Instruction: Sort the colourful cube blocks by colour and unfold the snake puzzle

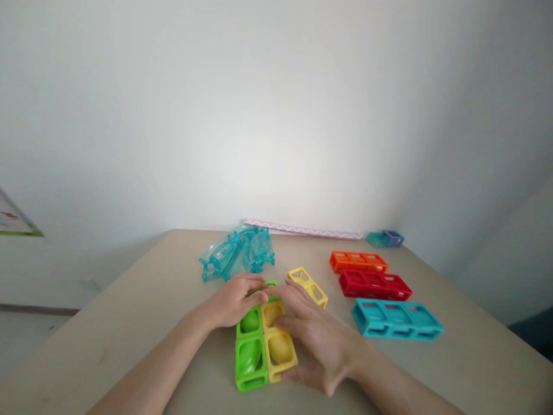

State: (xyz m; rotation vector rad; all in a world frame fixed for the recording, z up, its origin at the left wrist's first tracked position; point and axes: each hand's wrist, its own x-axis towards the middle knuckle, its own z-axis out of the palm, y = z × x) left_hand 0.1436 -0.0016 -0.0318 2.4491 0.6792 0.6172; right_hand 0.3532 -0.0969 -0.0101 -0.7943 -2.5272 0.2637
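A green block (249, 357) and a yellow block (280, 349) lie side by side, touching, on the beige table (142, 294) in front of me. My left hand (235, 300) curls over the far end of the green block, fingers closed on it. My right hand (317, 340) rests along the right side of the yellow block, fingers bent against its far end and thumb at its near corner. Just beyond my right fingers lies another yellow block (309, 284), untouched.
Clear teal curved pieces (237, 256) are heaped behind my hands. To the right lie an orange block (358, 262), a red block (375, 285) and a long teal block (397, 320). A pink strip (302, 229) and small blue pieces (386, 238) sit by the wall.
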